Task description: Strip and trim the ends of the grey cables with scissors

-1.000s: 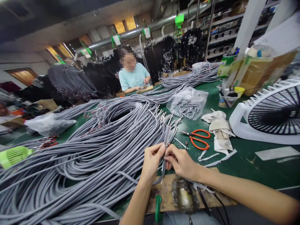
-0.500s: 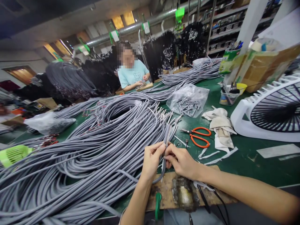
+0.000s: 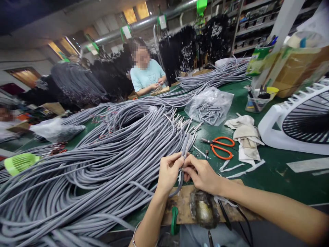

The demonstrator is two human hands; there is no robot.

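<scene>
A grey cable (image 3: 185, 145) stands upright between my hands, its sheath slit lengthwise with a pale, beaded-looking strip showing along the slit. My left hand (image 3: 169, 171) is closed, thumb and fingers pinching the cable from the left. Closed against it from the right, my right hand (image 3: 203, 174) pinches the same cable, with its fingertips partly hidden. Below the hands the cable bends left toward a large coiled bundle of grey cables (image 3: 108, 164). White cable ends (image 3: 180, 121) fan out just beyond. Orange-handled scissors (image 3: 222, 147) lie right of my hands.
Under my wrists is a brown board (image 3: 180, 206) bearing a dark, crusted block (image 3: 205, 209) and a green clip (image 3: 174, 219). A plastic bag of grey pieces (image 3: 209, 106), crumpled cloths (image 3: 245, 135) and a white fan (image 3: 295, 127) stand beyond. Another person (image 3: 149, 77) works opposite.
The view has shifted slightly, so most things appear a little further right. Both hands keep their pinch on the cable, with hardly any visible change in grip.
</scene>
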